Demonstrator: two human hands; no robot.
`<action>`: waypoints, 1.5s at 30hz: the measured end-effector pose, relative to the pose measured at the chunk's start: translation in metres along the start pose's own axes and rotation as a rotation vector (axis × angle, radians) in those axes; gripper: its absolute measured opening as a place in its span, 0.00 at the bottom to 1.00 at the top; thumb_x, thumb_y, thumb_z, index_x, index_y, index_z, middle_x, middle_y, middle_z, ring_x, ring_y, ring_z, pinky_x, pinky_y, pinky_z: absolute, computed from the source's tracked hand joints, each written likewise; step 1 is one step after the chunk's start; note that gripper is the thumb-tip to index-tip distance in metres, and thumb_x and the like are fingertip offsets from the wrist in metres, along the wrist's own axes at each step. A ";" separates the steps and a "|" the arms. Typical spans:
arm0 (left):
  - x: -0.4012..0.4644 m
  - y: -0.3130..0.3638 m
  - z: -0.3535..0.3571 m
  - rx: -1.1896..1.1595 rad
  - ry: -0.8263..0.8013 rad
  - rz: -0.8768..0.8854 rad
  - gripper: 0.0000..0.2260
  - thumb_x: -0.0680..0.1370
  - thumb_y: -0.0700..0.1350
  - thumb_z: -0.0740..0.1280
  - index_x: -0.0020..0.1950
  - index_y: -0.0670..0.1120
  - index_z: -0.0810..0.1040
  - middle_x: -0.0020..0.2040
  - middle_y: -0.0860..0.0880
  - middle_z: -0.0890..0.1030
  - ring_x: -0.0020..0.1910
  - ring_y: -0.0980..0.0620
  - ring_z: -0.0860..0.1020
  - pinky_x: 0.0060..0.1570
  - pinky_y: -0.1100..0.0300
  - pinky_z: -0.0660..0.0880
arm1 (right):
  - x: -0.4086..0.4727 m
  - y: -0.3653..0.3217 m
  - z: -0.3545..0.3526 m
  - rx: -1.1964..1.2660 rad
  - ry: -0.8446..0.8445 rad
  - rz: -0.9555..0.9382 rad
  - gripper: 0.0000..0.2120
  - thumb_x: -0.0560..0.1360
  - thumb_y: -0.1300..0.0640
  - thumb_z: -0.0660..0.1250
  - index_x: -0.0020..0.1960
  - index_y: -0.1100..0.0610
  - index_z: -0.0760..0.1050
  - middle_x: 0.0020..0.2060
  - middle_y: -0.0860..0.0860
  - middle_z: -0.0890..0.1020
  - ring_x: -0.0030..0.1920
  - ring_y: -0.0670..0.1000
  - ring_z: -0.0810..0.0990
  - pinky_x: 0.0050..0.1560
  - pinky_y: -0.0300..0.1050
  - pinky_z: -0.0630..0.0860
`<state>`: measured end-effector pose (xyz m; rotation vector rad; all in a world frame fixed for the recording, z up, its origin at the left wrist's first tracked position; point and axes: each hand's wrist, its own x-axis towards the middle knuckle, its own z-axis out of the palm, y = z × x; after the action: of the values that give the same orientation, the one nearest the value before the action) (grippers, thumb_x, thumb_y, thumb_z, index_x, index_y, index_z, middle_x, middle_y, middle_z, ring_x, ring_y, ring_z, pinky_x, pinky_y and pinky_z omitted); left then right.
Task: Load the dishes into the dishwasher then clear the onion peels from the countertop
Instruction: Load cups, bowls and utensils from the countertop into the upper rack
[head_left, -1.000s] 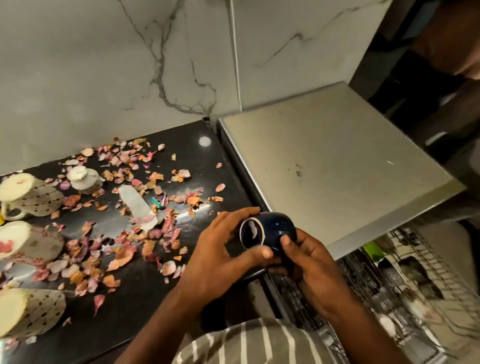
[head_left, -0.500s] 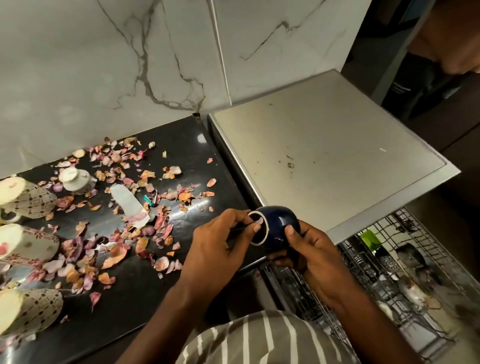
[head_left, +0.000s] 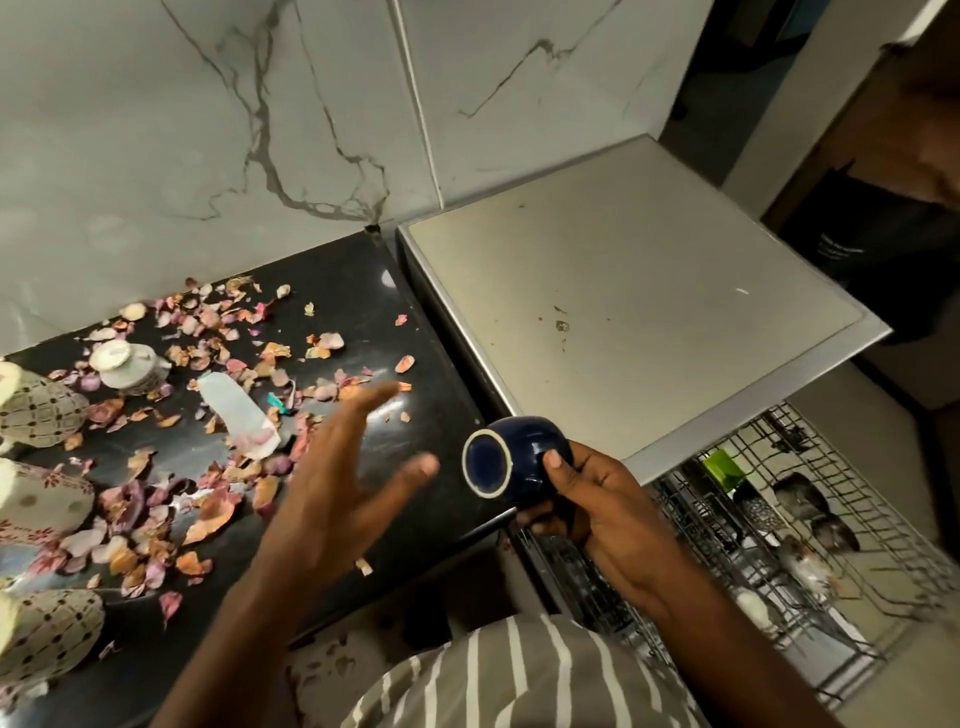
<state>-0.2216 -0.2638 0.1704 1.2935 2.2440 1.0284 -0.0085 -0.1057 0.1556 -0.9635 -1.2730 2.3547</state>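
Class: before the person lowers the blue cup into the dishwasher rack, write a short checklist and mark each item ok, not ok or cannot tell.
1. Right hand grips the blue cup: ok.
2. Left hand off the cup, fingers spread: ok.
3. Dishwasher rack pulled out: ok.
4. Free slot in the rack: cannot tell, too blurred.
5. Cup empty inside: cannot tell, only its base shows.
6. Onion peels cleared from the countertop: not ok.

No text, label, brand or number is legible on anything in the head view.
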 end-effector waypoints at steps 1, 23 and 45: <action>-0.001 0.007 0.007 -0.058 -0.149 0.029 0.39 0.73 0.67 0.72 0.80 0.61 0.62 0.79 0.63 0.65 0.77 0.61 0.65 0.72 0.53 0.68 | 0.000 0.000 0.002 0.022 -0.010 0.013 0.17 0.78 0.53 0.66 0.62 0.61 0.78 0.46 0.60 0.86 0.37 0.53 0.86 0.36 0.40 0.82; 0.043 0.073 0.119 0.080 -0.326 0.211 0.31 0.66 0.62 0.82 0.65 0.56 0.78 0.58 0.58 0.83 0.57 0.60 0.80 0.56 0.64 0.76 | -0.043 0.017 -0.082 -0.758 0.441 -0.355 0.07 0.77 0.59 0.74 0.55 0.52 0.83 0.47 0.44 0.86 0.48 0.44 0.85 0.52 0.49 0.84; 0.055 0.116 0.215 0.477 -0.766 0.276 0.40 0.79 0.63 0.69 0.84 0.53 0.53 0.82 0.51 0.62 0.78 0.50 0.64 0.76 0.49 0.65 | -0.021 0.081 -0.260 -1.031 0.600 0.284 0.39 0.70 0.47 0.81 0.75 0.56 0.68 0.65 0.57 0.80 0.62 0.58 0.82 0.61 0.53 0.82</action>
<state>-0.0499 -0.0907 0.1137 1.8262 1.7651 -0.0090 0.1879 0.0000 -0.0028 -2.0272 -2.1455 1.2169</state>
